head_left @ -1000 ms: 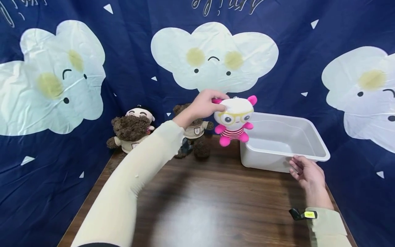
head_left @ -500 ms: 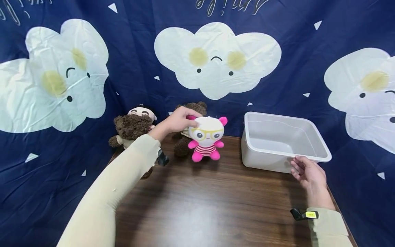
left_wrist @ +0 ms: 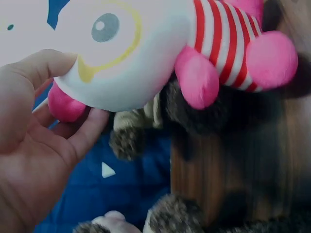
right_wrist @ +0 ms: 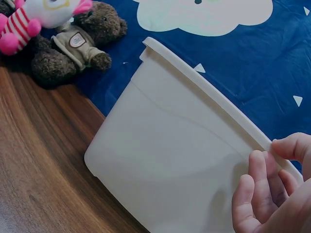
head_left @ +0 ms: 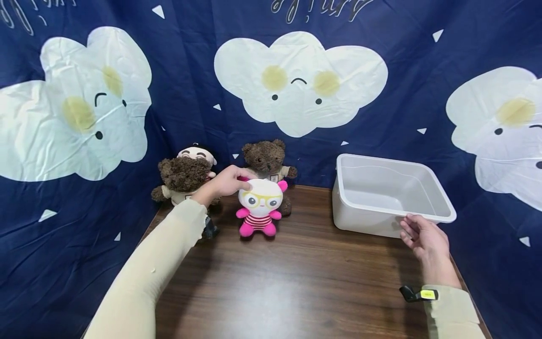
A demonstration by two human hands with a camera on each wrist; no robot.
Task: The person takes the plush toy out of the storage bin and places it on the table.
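Note:
My left hand (head_left: 224, 181) pinches the head of a pink-and-white plush toy (head_left: 261, 201) with yellow glasses and a red striped body. The left wrist view shows the thumb (left_wrist: 59, 62) on the toy's face and fingers behind, around its pink ear (left_wrist: 66, 103). The toy is upright, its feet close over the table, in front of a brown teddy bear (head_left: 264, 156). At the right, my right hand (head_left: 428, 244) holds the near rim of a pale grey plastic bin (head_left: 364, 219), thumb on the rim and fingers against the outer wall.
Another brown teddy bear (head_left: 184, 173) sits at the left, partly behind my left forearm, with a black-haired doll (head_left: 196, 153) behind it. The wooden table (head_left: 296, 268) meets a blue cloud-print cloth (head_left: 313, 155) at the back and sides.
The plush toy has moved left and down with my left hand, from beside the bin to in front of the middle teddy bear. My right hand stays on the bin.

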